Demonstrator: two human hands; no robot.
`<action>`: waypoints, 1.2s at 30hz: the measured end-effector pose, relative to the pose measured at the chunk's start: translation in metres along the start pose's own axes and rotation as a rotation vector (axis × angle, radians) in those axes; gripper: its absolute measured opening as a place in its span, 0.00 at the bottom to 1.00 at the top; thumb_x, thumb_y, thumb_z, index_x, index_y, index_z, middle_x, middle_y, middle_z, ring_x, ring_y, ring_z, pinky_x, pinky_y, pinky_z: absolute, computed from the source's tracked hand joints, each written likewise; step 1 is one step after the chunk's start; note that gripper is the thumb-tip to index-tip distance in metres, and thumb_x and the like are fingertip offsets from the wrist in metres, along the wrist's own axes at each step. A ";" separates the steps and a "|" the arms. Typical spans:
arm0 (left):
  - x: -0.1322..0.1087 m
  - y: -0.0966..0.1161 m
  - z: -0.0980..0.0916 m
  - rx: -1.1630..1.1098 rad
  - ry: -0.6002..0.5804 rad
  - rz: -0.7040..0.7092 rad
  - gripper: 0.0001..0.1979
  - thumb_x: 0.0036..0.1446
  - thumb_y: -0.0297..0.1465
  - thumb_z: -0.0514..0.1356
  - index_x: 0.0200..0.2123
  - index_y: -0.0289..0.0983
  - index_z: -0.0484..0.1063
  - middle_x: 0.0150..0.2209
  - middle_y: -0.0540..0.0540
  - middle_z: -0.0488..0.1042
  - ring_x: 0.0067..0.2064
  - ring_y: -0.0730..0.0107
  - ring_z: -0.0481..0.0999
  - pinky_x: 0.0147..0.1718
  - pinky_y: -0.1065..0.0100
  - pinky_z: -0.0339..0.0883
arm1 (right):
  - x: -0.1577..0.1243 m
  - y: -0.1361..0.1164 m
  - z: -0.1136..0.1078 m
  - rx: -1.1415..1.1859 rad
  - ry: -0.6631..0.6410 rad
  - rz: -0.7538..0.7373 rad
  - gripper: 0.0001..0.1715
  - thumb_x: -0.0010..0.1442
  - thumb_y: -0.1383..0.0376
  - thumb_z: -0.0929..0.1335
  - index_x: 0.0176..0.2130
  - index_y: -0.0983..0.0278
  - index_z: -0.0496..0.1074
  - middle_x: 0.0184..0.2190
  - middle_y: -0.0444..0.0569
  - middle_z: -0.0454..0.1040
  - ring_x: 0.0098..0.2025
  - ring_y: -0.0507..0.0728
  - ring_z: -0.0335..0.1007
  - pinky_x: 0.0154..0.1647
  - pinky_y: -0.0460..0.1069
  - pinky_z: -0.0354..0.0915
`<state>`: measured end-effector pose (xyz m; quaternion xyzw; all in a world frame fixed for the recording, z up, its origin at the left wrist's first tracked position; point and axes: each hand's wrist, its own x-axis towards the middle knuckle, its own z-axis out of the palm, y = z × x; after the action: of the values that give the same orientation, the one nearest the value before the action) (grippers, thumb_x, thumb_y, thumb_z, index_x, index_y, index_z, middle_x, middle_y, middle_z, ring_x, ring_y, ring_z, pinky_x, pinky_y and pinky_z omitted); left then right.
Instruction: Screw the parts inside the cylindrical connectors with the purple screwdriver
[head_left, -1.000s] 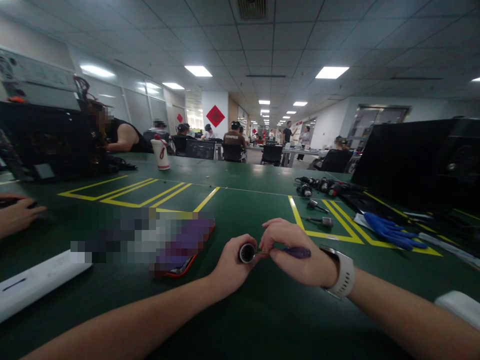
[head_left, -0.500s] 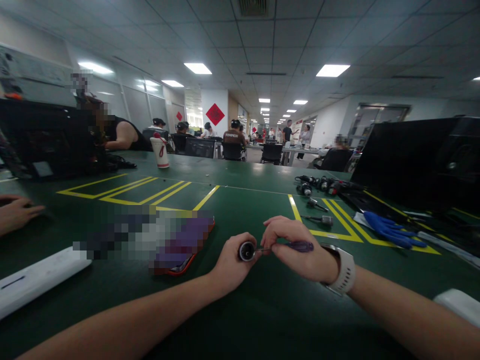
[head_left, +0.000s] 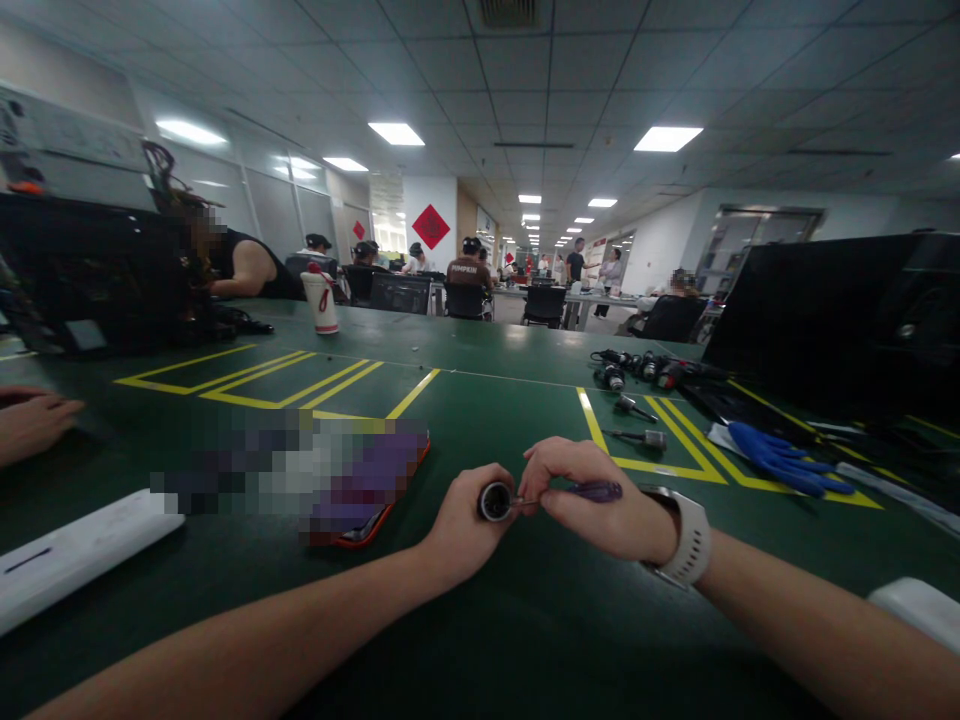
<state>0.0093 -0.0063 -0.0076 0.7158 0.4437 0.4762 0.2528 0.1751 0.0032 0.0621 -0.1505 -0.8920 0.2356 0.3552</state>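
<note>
My left hand [head_left: 463, 525] is closed around a small dark cylindrical part [head_left: 495, 501] whose round open end faces me. Its far side is hidden by my fingers. My right hand [head_left: 577, 500], with a pale-strapped watch on the wrist, grips a screwdriver [head_left: 598, 492] with a purple see-through handle. The thin shaft points left and meets the side of the cylinder's rim; its very tip is too small to make out. Both hands are close together above the green table [head_left: 480, 620].
A purple phone-like item with a red edge [head_left: 367, 485] lies left, beside a long white object [head_left: 82, 560]. Several metal motor-like parts [head_left: 641, 438] and blue gloves [head_left: 780, 460] lie right. A paper cup [head_left: 321, 302] stands farther back. Another person's hand [head_left: 34, 425] rests at the left edge.
The screwdriver handle has shifted slightly left in my right hand, and the right fingers have moved a little. My left hand stays in place with the cylinder.
</note>
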 end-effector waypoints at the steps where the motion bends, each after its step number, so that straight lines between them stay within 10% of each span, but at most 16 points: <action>1: 0.000 0.000 0.000 -0.009 0.001 0.001 0.05 0.45 0.28 0.61 0.23 0.35 0.66 0.22 0.53 0.66 0.24 0.74 0.64 0.23 0.73 0.57 | 0.000 0.000 0.000 0.000 -0.014 -0.004 0.07 0.50 0.72 0.60 0.24 0.64 0.66 0.22 0.45 0.71 0.28 0.53 0.67 0.44 0.54 0.63; 25: 0.002 0.002 -0.001 -0.140 -0.049 -0.060 0.09 0.44 0.33 0.62 0.27 0.36 0.65 0.23 0.54 0.64 0.26 0.73 0.61 0.25 0.71 0.56 | -0.003 -0.003 0.003 -0.287 -0.021 -0.163 0.06 0.47 0.73 0.60 0.26 0.63 0.61 0.26 0.48 0.70 0.31 0.55 0.67 0.44 0.55 0.62; 36: 0.002 0.008 -0.011 -0.243 -0.127 -0.078 0.08 0.49 0.27 0.47 0.26 0.36 0.66 0.25 0.50 0.64 0.30 0.68 0.64 0.30 0.68 0.58 | -0.004 -0.004 0.003 -0.288 -0.052 -0.154 0.05 0.48 0.72 0.60 0.26 0.63 0.62 0.26 0.48 0.71 0.31 0.54 0.67 0.45 0.54 0.61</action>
<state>0.0028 -0.0092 0.0044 0.6907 0.3934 0.4701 0.3836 0.1758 -0.0027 0.0601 -0.1252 -0.9343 0.0811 0.3238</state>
